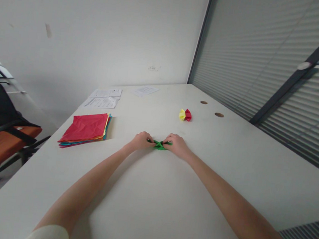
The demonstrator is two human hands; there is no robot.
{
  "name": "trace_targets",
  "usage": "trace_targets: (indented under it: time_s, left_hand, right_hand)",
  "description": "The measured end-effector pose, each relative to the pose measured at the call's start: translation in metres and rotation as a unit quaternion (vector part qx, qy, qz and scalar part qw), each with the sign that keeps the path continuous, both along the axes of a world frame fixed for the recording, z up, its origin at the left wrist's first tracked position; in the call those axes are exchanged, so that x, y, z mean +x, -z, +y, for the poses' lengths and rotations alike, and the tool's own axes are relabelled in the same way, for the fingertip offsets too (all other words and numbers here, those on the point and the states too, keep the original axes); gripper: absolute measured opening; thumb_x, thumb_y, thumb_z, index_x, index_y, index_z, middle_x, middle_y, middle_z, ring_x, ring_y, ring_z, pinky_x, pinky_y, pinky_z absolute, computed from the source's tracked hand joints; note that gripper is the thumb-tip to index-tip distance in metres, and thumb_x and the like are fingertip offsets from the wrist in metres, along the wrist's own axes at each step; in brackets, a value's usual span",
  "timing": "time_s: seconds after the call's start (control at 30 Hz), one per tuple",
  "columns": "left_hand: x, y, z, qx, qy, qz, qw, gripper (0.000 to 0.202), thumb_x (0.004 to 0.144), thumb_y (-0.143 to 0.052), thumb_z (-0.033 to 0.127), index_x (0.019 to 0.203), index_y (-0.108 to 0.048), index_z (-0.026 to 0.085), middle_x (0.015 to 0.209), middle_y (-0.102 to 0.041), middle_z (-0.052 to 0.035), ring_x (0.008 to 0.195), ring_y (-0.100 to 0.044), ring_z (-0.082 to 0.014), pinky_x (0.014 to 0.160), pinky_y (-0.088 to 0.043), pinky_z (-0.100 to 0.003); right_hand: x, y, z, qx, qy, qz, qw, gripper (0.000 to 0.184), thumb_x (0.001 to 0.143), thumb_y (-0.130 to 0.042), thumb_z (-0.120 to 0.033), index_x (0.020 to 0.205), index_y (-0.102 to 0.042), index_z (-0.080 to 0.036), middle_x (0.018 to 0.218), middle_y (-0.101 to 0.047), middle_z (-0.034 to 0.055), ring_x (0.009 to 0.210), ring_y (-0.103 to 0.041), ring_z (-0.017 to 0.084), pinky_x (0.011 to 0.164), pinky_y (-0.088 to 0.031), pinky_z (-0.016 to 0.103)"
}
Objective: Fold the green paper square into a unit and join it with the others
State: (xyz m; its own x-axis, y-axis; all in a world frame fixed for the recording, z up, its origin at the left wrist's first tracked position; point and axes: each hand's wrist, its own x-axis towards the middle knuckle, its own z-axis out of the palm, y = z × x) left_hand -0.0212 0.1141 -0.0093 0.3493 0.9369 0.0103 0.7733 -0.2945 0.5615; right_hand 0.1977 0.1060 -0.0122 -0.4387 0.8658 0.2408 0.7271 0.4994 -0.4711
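Note:
Between my two hands, at the middle of the table, is a small piece of folded green paper (160,146). Its left end is pinched in the fingers of my left hand (142,141). The fingers of my right hand (177,144) close on its right end. Creases cross in the middle of the green paper, and its ends are partly hidden by my fingertips. Beyond my right hand lie a folded yellow paper piece (182,114) and a folded red paper piece (188,115), touching side by side.
A stack of coloured paper sheets (87,127), red on top, lies on the left of the white table (139,207). Printed sheets (101,102) lie behind it. Two round holes (219,114) are near the right edge, beside blinds. An orange chair (7,142) stands at left.

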Motion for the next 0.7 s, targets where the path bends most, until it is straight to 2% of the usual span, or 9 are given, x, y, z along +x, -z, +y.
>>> trace_targets:
  time_s: [0.1,0.2,0.3,0.4,0.5,0.7]
  left_hand:
    - [-0.001,-0.003,0.0,-0.021,0.001,-0.007,1.0,0.029,0.071,-0.062,0.042,0.071,-0.075,0.016,0.062,-0.064,-0.0004,0.057,-0.052,-0.012,0.054,-0.036,-0.023]
    - [0.0,-0.004,-0.001,0.001,0.015,-0.007,1.0,0.028,0.074,-0.06,0.039,0.067,-0.074,0.015,0.059,-0.063,-0.0008,0.057,-0.052,-0.0125,0.055,-0.038,-0.023]
    - [0.003,-0.004,-0.003,0.043,0.058,-0.052,0.996,0.016,0.072,-0.061,0.026,0.07,-0.075,0.017,0.074,-0.07,-0.0022,0.068,-0.059,-0.0136,0.066,-0.044,-0.022]
    - [0.007,-0.004,-0.004,0.074,0.102,-0.094,0.988,0.015,0.072,-0.061,0.02,0.072,-0.076,0.018,0.093,-0.071,-0.0051,0.08,-0.063,-0.0142,0.077,-0.046,-0.022]
    - [0.008,-0.001,-0.002,0.078,0.096,-0.09,0.988,0.014,0.072,-0.062,0.02,0.072,-0.076,0.019,0.094,-0.071,-0.0056,0.083,-0.064,-0.0149,0.08,-0.047,-0.022]
    - [0.005,0.006,0.005,0.024,0.065,-0.066,0.995,0.014,0.071,-0.062,0.024,0.073,-0.075,0.02,0.091,-0.072,-0.0023,0.085,-0.064,-0.016,0.081,-0.048,-0.023]
  right_hand:
    - [0.001,0.0,0.002,-0.028,-0.032,0.033,0.999,0.009,0.076,-0.069,-0.02,0.082,-0.075,-0.021,0.087,-0.068,0.0035,0.08,-0.062,0.016,0.075,-0.045,0.026]
    - [0.002,0.002,0.003,-0.043,-0.058,0.057,0.996,0.008,0.077,-0.067,-0.019,0.079,-0.075,-0.019,0.081,-0.067,0.0033,0.075,-0.062,0.015,0.072,-0.045,0.025]
    - [0.002,0.003,0.004,-0.04,-0.053,0.05,0.997,0.008,0.077,-0.067,-0.019,0.077,-0.075,-0.018,0.08,-0.067,0.0031,0.074,-0.062,0.014,0.072,-0.045,0.024]
    - [0.001,0.003,0.003,-0.031,-0.044,0.032,0.998,0.009,0.076,-0.067,-0.017,0.079,-0.075,-0.019,0.083,-0.068,0.0029,0.074,-0.062,0.014,0.072,-0.045,0.024]
    - [-0.001,0.0,0.001,-0.017,-0.031,0.01,0.999,0.009,0.077,-0.068,-0.019,0.081,-0.075,-0.021,0.087,-0.069,0.0025,0.079,-0.063,0.015,0.075,-0.044,0.025]
    - [-0.003,-0.006,-0.004,-0.002,0.007,-0.045,0.999,0.009,0.076,-0.069,-0.023,0.083,-0.075,-0.023,0.093,-0.071,0.0035,0.089,-0.061,0.021,0.08,-0.043,0.03]
